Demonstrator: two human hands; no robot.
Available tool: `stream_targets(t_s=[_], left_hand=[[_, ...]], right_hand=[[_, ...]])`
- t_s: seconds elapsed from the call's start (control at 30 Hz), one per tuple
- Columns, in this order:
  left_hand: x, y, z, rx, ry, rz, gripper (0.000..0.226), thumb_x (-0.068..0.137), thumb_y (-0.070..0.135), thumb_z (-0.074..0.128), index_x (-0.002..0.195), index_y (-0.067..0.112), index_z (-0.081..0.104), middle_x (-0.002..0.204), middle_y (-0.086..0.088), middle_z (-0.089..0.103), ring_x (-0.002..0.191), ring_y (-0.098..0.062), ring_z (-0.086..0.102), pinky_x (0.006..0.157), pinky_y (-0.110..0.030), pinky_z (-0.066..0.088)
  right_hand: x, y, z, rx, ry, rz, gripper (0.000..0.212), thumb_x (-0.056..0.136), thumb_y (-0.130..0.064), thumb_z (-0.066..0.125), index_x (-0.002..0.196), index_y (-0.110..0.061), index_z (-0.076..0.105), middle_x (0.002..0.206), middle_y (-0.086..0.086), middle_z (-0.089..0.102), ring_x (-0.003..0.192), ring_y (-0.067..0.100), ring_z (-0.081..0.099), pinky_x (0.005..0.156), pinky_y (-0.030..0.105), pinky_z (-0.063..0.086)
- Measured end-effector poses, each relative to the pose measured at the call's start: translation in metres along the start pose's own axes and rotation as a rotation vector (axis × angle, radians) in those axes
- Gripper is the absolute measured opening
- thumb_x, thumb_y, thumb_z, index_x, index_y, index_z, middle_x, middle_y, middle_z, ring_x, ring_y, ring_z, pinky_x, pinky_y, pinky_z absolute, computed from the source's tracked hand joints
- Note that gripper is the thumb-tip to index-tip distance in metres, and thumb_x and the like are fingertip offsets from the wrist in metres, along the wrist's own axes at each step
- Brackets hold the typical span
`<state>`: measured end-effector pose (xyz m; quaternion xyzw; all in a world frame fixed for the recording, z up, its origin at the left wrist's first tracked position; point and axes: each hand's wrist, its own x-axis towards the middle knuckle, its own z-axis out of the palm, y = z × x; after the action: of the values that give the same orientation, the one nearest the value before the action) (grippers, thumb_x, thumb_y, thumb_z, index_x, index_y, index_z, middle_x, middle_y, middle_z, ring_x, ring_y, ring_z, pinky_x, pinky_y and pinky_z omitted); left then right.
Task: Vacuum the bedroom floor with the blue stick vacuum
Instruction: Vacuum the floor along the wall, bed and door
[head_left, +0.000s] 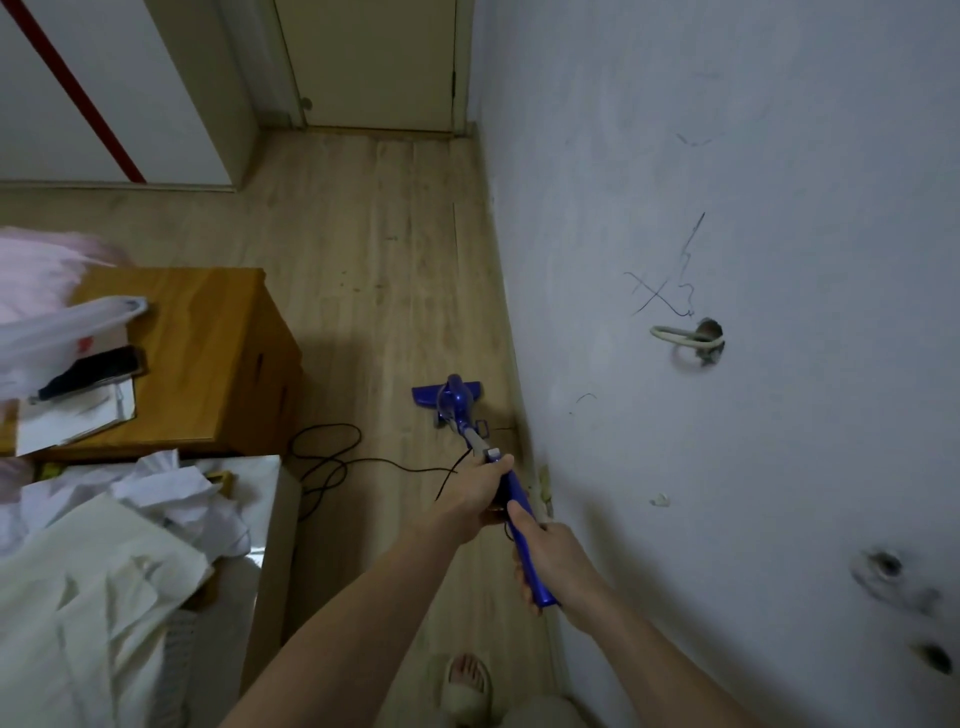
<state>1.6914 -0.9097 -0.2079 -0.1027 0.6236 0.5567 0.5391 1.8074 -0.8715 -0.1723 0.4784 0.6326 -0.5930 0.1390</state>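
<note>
Both hands hold the blue stick vacuum (511, 499), which runs from the lower centre of the frame up toward the middle. The left hand (475, 499) wraps the upper part of the handle just below the grey joint, fingers curled round it; the right hand (553, 551) grips the handle's lower end, thumb laid along the blue shaft and fingers curled underneath. The floor head (445, 391) lies flat on the wooden floor (374, 249) just left of the baseboard that meets the white wall (727, 208) on the right of the frame.

The step in hand appears to be a pass along the wall edge, with the strip of floor toward the closed door (374, 62) at the top of the frame still ahead. The black power cord (327, 457) trails from the handle and loops on the floor at centre left, beside the wooden nightstand (208, 353) and the bed (93, 571) with its crumpled sheets.

The next move likely calls for pushing the head forward along the baseboard while keeping it flat, and minding that the cord loops stay out of its path.
</note>
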Motion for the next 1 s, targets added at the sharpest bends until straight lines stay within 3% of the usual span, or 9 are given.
stream_targets(t_s=[0.07,0.2,0.33,0.53,0.7,0.8,0.93,1.0], left_hand=[[-0.008,-0.010,0.000,0.040,-0.021,-0.015,0.037,0.099,0.027,0.051,0.128,0.005,0.049,0.116,-0.017,0.062,0.093,-0.026,0.064,0.064,-0.032,0.054],[-0.035,-0.032,-0.005,0.076,-0.053,-0.034,0.037,0.099,0.026,0.049,0.128,0.003,0.049,0.113,-0.017,0.061,0.084,-0.022,0.062,0.058,-0.029,0.052],[-0.065,-0.057,-0.016,0.101,-0.097,-0.043,0.031,0.099,0.023,0.050,0.125,0.006,0.047,0.114,-0.016,0.059,0.099,-0.028,0.062,0.071,-0.034,0.054],[-0.093,-0.069,-0.033,0.142,-0.115,-0.032,0.030,0.100,0.025,0.048,0.125,0.007,0.048,0.107,-0.013,0.059,0.099,-0.027,0.061,0.081,-0.036,0.053],[-0.074,-0.040,-0.029,0.100,-0.053,0.033,0.029,0.098,0.025,0.052,0.122,0.009,0.049,0.110,-0.015,0.061,0.096,-0.025,0.061,0.079,-0.034,0.052],[-0.055,-0.033,-0.026,0.079,-0.003,0.058,0.025,0.098,0.023,0.051,0.118,0.008,0.053,0.098,-0.013,0.063,0.089,-0.024,0.062,0.079,-0.035,0.052],[-0.035,-0.030,-0.028,0.027,-0.026,0.034,0.013,0.099,0.015,0.049,0.111,0.012,0.051,0.094,-0.013,0.062,0.078,-0.020,0.062,0.066,-0.030,0.052],[-0.017,-0.026,-0.030,0.003,-0.038,0.037,0.014,0.099,0.015,0.049,0.114,0.015,0.050,0.095,-0.012,0.063,0.080,-0.020,0.063,0.069,-0.031,0.053]], right_hand=[[-0.012,0.010,0.002,0.011,-0.001,-0.005,0.050,0.098,-0.053,0.041,0.081,-0.007,0.053,0.050,0.000,0.055,0.037,0.011,0.052,0.043,0.022,0.046],[-0.043,0.030,0.010,0.055,0.007,0.016,0.051,0.097,-0.053,0.044,0.077,-0.008,0.053,0.050,0.000,0.054,0.037,0.012,0.051,0.041,0.022,0.044],[-0.077,0.050,0.028,0.055,0.018,0.046,0.052,0.096,-0.056,0.042,0.076,-0.010,0.055,0.055,0.000,0.056,0.041,0.010,0.053,0.050,0.023,0.047],[-0.100,0.058,0.056,0.077,0.048,0.078,0.052,0.098,-0.055,0.039,0.078,-0.010,0.055,0.058,0.001,0.056,0.040,0.010,0.052,0.045,0.020,0.045],[-0.072,0.031,0.052,0.142,0.060,0.015,0.057,0.098,-0.056,0.039,0.075,-0.007,0.057,0.054,0.003,0.056,0.040,0.013,0.052,0.043,0.023,0.045],[-0.046,0.026,0.048,0.128,0.036,0.002,0.056,0.099,-0.054,0.038,0.081,-0.005,0.056,0.055,0.005,0.057,0.039,0.014,0.053,0.042,0.023,0.046],[-0.010,0.037,0.043,0.109,-0.044,0.033,0.053,0.097,-0.055,0.040,0.083,-0.007,0.054,0.055,0.002,0.058,0.042,0.014,0.055,0.046,0.024,0.049],[0.010,0.037,0.039,0.103,-0.058,0.036,0.051,0.098,-0.054,0.040,0.084,-0.007,0.055,0.056,0.002,0.059,0.043,0.013,0.055,0.046,0.022,0.049]])
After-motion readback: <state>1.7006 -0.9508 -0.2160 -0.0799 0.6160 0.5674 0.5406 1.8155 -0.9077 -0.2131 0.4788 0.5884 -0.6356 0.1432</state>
